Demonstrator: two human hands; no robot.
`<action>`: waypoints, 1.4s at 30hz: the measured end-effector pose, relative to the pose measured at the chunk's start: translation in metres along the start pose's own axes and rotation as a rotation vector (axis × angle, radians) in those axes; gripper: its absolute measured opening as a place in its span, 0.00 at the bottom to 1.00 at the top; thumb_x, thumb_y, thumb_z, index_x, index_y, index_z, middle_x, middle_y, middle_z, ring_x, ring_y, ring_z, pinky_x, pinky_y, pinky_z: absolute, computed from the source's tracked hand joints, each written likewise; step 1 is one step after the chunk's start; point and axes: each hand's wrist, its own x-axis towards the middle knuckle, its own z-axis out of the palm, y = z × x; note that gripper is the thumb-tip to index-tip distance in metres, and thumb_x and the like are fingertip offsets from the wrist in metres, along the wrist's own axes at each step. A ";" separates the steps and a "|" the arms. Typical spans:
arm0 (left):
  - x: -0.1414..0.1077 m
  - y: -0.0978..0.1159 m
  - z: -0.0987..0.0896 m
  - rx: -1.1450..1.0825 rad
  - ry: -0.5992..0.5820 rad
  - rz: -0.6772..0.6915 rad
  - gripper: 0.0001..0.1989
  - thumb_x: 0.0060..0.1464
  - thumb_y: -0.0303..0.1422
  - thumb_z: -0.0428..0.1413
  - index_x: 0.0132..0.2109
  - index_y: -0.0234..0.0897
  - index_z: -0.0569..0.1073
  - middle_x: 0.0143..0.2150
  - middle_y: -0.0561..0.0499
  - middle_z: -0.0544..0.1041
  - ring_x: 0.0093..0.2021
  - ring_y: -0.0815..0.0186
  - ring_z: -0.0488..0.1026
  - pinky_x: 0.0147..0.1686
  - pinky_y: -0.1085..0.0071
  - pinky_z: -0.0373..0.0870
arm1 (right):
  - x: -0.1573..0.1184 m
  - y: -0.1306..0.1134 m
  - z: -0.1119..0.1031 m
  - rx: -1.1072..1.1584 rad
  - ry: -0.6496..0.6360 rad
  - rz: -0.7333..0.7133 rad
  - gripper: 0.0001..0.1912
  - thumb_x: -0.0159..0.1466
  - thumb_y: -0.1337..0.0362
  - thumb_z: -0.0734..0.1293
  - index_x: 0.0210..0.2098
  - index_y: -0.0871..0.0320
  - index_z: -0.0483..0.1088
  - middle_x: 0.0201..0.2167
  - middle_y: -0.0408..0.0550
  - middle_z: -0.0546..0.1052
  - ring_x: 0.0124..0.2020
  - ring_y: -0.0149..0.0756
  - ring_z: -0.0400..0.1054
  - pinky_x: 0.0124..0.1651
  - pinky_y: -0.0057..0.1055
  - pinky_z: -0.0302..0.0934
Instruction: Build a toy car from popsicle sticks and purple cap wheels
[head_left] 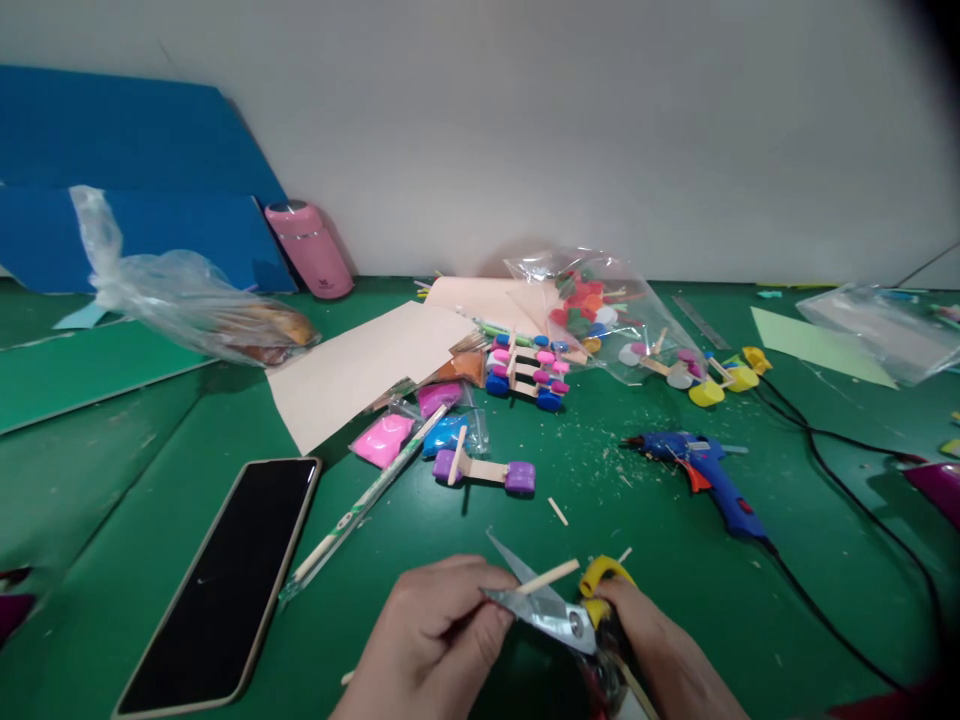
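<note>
Low in the head view, my left hand (442, 630) is closed around a thin wooden stick (553, 576), pinched between thumb and fingers. The stick lies between the parted blades of the scissors (551, 618). My right hand (660, 640) grips the yellow and black scissor handles, its fingers partly hidden. Beyond the hands lies a small cut piece of stick (558, 511). Farther off stands a model of craft sticks with purple clay blocks (484, 470). Just below my hands, some items are blurred and cannot be made out.
A black phone (221, 585) lies on the left. At right is a blue glue gun (701, 470) with a trailing black cable. Behind are clay packets (384, 438), several stick-and-clay models (527, 372), a clear bag of coloured pieces (592, 310) and a pink bottle (309, 248).
</note>
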 end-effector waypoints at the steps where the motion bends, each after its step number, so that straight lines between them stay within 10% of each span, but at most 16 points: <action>1: 0.000 0.001 -0.002 -0.042 -0.029 -0.028 0.11 0.53 0.30 0.49 0.30 0.39 0.76 0.25 0.50 0.75 0.25 0.67 0.70 0.25 0.76 0.64 | -0.001 0.001 0.001 -0.003 0.003 0.003 0.12 0.48 0.65 0.62 0.34 0.56 0.68 0.28 0.46 0.75 0.31 0.42 0.71 0.32 0.30 0.62; 11: -0.004 -0.001 0.015 0.070 0.233 -0.118 0.09 0.50 0.32 0.51 0.26 0.38 0.73 0.24 0.51 0.73 0.24 0.68 0.68 0.25 0.77 0.63 | -0.001 0.003 0.006 -0.040 -0.016 0.051 0.16 0.48 0.63 0.63 0.37 0.56 0.68 0.28 0.47 0.77 0.31 0.44 0.72 0.31 0.30 0.62; 19: -0.002 -0.008 0.001 -0.285 -0.032 -0.241 0.13 0.49 0.39 0.52 0.25 0.35 0.72 0.17 0.55 0.64 0.19 0.71 0.58 0.18 0.78 0.54 | -0.002 0.008 0.008 -0.051 -0.041 0.067 0.16 0.48 0.64 0.63 0.38 0.55 0.68 0.28 0.46 0.77 0.31 0.44 0.72 0.33 0.30 0.62; 25: -0.004 -0.001 0.015 -0.037 0.239 -0.209 0.09 0.49 0.35 0.52 0.26 0.37 0.73 0.23 0.52 0.71 0.23 0.68 0.64 0.25 0.75 0.61 | -0.001 0.011 0.008 -0.026 -0.037 0.052 0.17 0.48 0.64 0.63 0.39 0.54 0.67 0.29 0.45 0.77 0.31 0.43 0.72 0.32 0.28 0.62; 34: 0.000 -0.011 0.000 -0.506 -0.102 -0.311 0.11 0.46 0.38 0.55 0.23 0.34 0.70 0.16 0.57 0.62 0.18 0.73 0.56 0.18 0.78 0.52 | -0.002 0.006 0.004 -0.052 -0.044 0.038 0.15 0.49 0.64 0.63 0.38 0.55 0.68 0.29 0.46 0.77 0.32 0.44 0.72 0.34 0.30 0.62; 40: -0.002 -0.006 0.015 -0.050 0.255 -0.190 0.09 0.49 0.33 0.52 0.25 0.35 0.72 0.23 0.52 0.69 0.24 0.69 0.63 0.25 0.75 0.60 | -0.001 -0.003 -0.003 -0.062 -0.051 0.053 0.20 0.48 0.64 0.63 0.42 0.58 0.65 0.32 0.49 0.76 0.34 0.44 0.71 0.35 0.30 0.61; 42: -0.003 -0.006 0.014 -0.059 0.209 -0.191 0.10 0.49 0.35 0.52 0.25 0.35 0.73 0.22 0.52 0.68 0.22 0.69 0.61 0.24 0.76 0.59 | 0.001 -0.005 -0.005 -0.064 -0.056 0.046 0.19 0.48 0.65 0.63 0.41 0.58 0.65 0.34 0.51 0.76 0.35 0.43 0.70 0.35 0.31 0.61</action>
